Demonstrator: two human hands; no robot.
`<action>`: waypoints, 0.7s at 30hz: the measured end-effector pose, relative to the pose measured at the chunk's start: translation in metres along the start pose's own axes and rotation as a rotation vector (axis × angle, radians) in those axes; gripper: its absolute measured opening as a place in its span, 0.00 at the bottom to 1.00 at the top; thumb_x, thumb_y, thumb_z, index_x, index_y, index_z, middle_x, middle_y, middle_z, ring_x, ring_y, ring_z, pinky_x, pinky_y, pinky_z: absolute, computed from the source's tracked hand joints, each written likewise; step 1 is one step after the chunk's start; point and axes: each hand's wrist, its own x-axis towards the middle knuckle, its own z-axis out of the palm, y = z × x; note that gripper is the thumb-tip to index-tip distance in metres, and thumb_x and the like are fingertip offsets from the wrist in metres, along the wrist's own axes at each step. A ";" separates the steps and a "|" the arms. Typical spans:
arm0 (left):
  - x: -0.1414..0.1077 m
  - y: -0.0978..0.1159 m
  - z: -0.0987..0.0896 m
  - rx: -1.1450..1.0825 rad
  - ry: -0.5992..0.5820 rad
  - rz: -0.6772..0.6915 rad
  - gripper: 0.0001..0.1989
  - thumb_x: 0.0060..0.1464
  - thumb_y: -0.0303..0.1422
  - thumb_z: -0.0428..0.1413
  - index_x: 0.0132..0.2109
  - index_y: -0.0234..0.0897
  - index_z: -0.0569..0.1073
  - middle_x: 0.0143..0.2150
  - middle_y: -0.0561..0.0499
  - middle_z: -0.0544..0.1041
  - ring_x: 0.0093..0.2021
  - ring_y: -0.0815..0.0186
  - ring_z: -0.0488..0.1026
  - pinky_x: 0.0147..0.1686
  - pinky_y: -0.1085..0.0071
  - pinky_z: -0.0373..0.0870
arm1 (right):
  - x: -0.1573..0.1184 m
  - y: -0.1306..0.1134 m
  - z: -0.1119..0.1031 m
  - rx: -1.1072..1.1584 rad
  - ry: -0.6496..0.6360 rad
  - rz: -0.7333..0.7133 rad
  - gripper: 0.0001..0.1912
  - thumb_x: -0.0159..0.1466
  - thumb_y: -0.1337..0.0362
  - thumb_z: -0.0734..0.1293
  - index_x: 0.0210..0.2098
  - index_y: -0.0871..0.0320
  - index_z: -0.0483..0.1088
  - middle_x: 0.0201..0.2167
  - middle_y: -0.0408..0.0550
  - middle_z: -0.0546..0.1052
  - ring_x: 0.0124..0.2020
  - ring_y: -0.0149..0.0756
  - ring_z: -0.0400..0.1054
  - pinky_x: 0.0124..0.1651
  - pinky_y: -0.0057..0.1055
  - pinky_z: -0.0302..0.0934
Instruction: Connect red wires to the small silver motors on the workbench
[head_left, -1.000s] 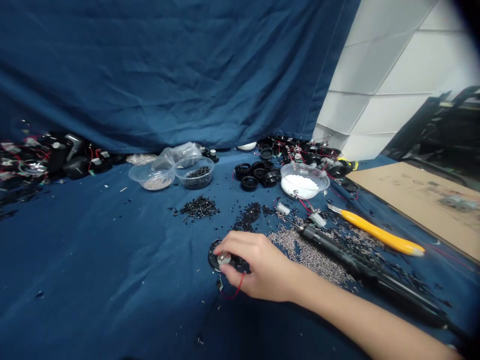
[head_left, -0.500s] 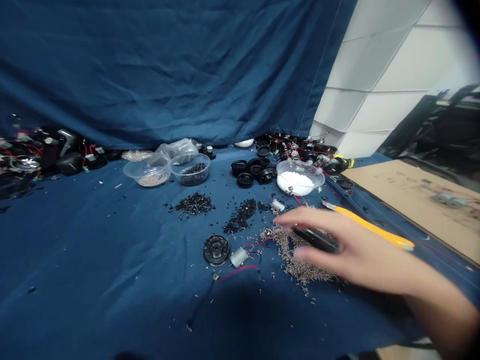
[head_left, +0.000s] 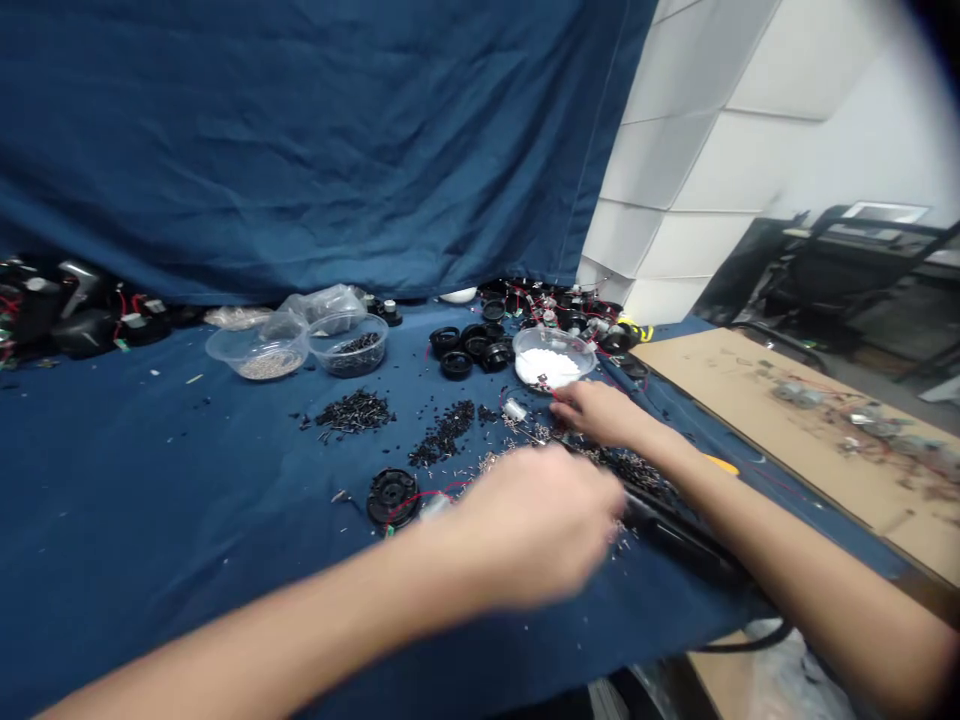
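My left hand (head_left: 544,525) is closed, blurred by motion, above the heap of small screws. A long black corded tool, seemingly an electric screwdriver (head_left: 679,530), runs from behind its fingers toward the lower right. My right hand (head_left: 596,412) reaches over it to the bowl of white material (head_left: 551,368), its fingers pinched on a red wire (head_left: 556,394) at the rim. A small silver motor (head_left: 514,409) lies just left of those fingers. A round black part (head_left: 392,496) and another silver motor (head_left: 435,507), partly hidden, lie beyond my left forearm.
Two clear bowls (head_left: 349,350) stand at the back left, near piles of black screws (head_left: 354,411) and small black parts (head_left: 444,433). Black rings (head_left: 476,345) sit at the back. Orange handles (head_left: 721,464) show past my right arm, beside a brown board (head_left: 787,410).
My left hand has come in from the left to the black tool. My right hand has left that tool and moved up to the red wire. The view has shifted right.
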 end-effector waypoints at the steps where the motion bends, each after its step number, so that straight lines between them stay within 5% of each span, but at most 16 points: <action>1: 0.007 -0.009 -0.003 0.011 0.032 -0.065 0.12 0.64 0.36 0.53 0.50 0.34 0.71 0.49 0.45 0.73 0.45 0.61 0.73 0.45 0.59 0.73 | -0.002 0.002 -0.002 0.024 0.020 -0.014 0.13 0.66 0.62 0.59 0.28 0.58 0.69 0.26 0.51 0.74 0.28 0.37 0.67 0.33 0.33 0.54; 5: 0.047 -0.053 -0.006 0.029 0.150 -0.274 0.21 0.59 0.35 0.58 0.57 0.32 0.66 0.55 0.40 0.69 0.55 0.51 0.67 0.54 0.46 0.65 | -0.011 0.009 -0.012 0.157 0.108 -0.062 0.16 0.71 0.60 0.53 0.31 0.57 0.64 0.26 0.47 0.73 0.27 0.34 0.65 0.36 0.33 0.55; 9: 0.083 -0.084 0.013 -0.125 0.107 -0.286 0.19 0.60 0.37 0.58 0.55 0.33 0.69 0.50 0.44 0.73 0.49 0.57 0.73 0.50 0.53 0.70 | -0.016 0.010 -0.017 0.319 0.165 -0.085 0.18 0.72 0.57 0.51 0.28 0.56 0.59 0.22 0.42 0.68 0.25 0.32 0.63 0.35 0.32 0.56; 14: 0.104 -0.087 0.036 -0.395 0.028 -0.175 0.11 0.61 0.35 0.58 0.47 0.31 0.73 0.44 0.47 0.76 0.44 0.62 0.75 0.46 0.58 0.73 | -0.018 0.007 -0.023 0.532 0.130 -0.068 0.18 0.71 0.53 0.55 0.28 0.56 0.58 0.20 0.39 0.64 0.20 0.27 0.58 0.25 0.27 0.53; 21: 0.110 -0.086 0.038 -0.644 0.041 -0.090 0.10 0.64 0.34 0.54 0.41 0.30 0.74 0.39 0.49 0.76 0.39 0.65 0.75 0.42 0.62 0.74 | -0.019 0.005 -0.033 0.789 0.082 -0.035 0.18 0.69 0.51 0.58 0.31 0.58 0.66 0.19 0.39 0.64 0.17 0.25 0.56 0.18 0.24 0.52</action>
